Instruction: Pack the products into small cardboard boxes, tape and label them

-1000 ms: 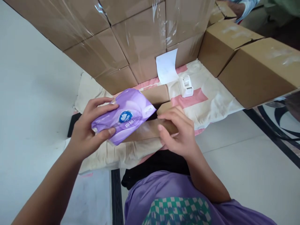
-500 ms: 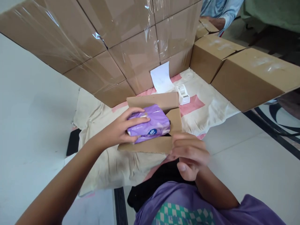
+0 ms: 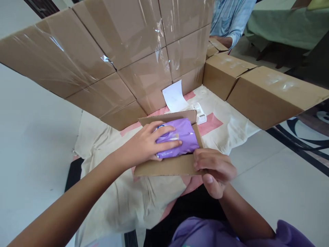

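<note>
A small open cardboard box (image 3: 164, 166) sits on a cream and pink cloth (image 3: 120, 192) just in front of me. A purple plastic packet (image 3: 181, 137) lies in its opening. My left hand (image 3: 146, 144) rests on top of the packet, fingers curled over it and pressing it down. At the box's near right corner, my right hand (image 3: 214, 168) has its fingers closed on the near flap's edge.
A wall of taped cardboard cartons (image 3: 115, 58) rises behind the box, and more cartons (image 3: 264, 96) line the right. A white tape dispenser (image 3: 200, 115) and a white paper slip (image 3: 173, 97) lie behind the box. Another person's sleeve (image 3: 231, 20) shows at top right.
My left hand carried the purple packet from above the box down into its opening. My right hand shifted from the near flap's middle to its right corner. The view tilted upward.
</note>
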Tool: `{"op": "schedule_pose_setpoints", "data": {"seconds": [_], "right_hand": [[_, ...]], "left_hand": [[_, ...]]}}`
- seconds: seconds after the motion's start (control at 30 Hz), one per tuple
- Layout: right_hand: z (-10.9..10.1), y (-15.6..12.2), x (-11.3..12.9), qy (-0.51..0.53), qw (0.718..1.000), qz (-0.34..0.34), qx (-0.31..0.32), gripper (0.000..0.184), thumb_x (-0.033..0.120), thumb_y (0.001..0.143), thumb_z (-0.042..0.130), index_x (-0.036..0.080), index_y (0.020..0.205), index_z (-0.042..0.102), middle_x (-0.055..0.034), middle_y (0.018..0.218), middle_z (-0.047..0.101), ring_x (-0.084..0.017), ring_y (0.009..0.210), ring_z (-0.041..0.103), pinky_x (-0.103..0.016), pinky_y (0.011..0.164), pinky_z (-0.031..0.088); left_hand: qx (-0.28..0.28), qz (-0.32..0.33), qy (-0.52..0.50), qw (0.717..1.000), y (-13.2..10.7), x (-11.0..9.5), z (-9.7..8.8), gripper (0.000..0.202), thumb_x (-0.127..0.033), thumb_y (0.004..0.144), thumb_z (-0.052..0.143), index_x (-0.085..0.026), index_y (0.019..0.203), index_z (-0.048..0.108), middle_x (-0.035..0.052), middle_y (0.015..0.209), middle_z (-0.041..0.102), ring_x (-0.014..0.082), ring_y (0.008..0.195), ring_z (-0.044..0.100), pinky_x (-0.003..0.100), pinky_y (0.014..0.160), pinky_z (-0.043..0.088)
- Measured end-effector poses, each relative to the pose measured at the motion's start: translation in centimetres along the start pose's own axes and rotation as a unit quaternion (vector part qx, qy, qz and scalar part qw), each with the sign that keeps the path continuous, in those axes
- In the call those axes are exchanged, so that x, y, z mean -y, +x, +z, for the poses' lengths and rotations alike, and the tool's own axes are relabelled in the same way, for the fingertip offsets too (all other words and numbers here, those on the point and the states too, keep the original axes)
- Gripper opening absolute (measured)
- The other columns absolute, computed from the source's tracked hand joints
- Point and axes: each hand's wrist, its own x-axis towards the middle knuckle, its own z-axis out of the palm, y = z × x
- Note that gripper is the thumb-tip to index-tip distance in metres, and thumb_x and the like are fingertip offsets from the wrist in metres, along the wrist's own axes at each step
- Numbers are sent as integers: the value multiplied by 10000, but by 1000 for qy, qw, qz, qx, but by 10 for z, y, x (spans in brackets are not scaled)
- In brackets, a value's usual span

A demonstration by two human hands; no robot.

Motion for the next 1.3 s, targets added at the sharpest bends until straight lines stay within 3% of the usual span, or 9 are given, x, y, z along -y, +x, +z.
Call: {"op": "schedule_pose_setpoints", "data": {"seconds": [0.23,0.43,0.57,0.7,0.83,0.9,1.0,1.13,1.3], "right_hand": [[-2,4,-1,66,994,89,-8,154,256,945,513,192,848,615,31,545,433,-103,409,339,-260,449,285],[-14,4,-5,49,992,114,24,146,201,951,503,190,866,621,25,569,467,-110,466,392,-260,483,312],[-43,27,-17,-79,985,79,130,101,193,923,560,178,937,659,-62,782,649,-188,711,570,-371,679,464],[-67,54,-38,-143,914,131,357,228,276,1005,520,206,1051,732,-104,1157,731,-263,1056,571,-482,957,465],[-71,61,-52,-102,854,184,476,362,265,1048,427,205,1290,689,-117,1414,631,-268,1177,542,-488,1023,460],[-68,59,-55,-88,848,180,490,402,203,1024,400,205,1324,667,-120,1433,606,-269,1196,543,-498,1042,447],[-62,52,-55,-93,851,166,490,409,197,949,509,200,1332,654,-129,1439,579,-278,1197,553,-499,1042,452],[-54,43,-58,-83,882,171,430,272,314,945,651,179,1170,724,-134,1294,633,-246,1116,594,-415,964,507],[-44,35,-63,-74,909,201,358,225,397,960,678,189,930,758,-101,1094,671,-214,1023,626,-346,848,524]], "left_hand": [[126,-58,-124,983,-1,23,28,658,-470,959,642,-487,1557,368,16,1742,164,375,1518,269,550,1151,302],[195,-45,-106,974,15,13,39,427,-558,1009,515,-455,1417,583,38,1667,375,351,1532,322,536,1139,217],[120,-54,-81,988,2,8,32,433,-562,1008,512,-392,1392,613,31,1599,480,320,1434,423,473,1096,313],[43,-125,-73,989,-36,2,24,326,-411,1038,482,-204,1133,716,108,1179,677,253,1079,566,380,907,454],[78,-147,-74,983,-62,-2,30,270,-432,998,555,-218,986,721,71,1071,706,251,1022,598,405,908,463],[89,-135,-66,985,-65,-4,33,274,-445,983,578,-235,892,728,57,1057,724,266,1065,607,425,947,447],[68,-116,-47,990,-65,-7,36,333,-413,969,576,-229,702,651,51,821,668,249,859,588,417,797,434],[-67,-96,-68,991,-63,-13,35,219,-247,941,541,-213,730,587,56,785,574,223,768,501,384,711,392],[-228,-112,-89,963,-77,-11,35,175,-114,901,506,-237,889,629,63,824,606,218,745,531,379,670,444]]}}
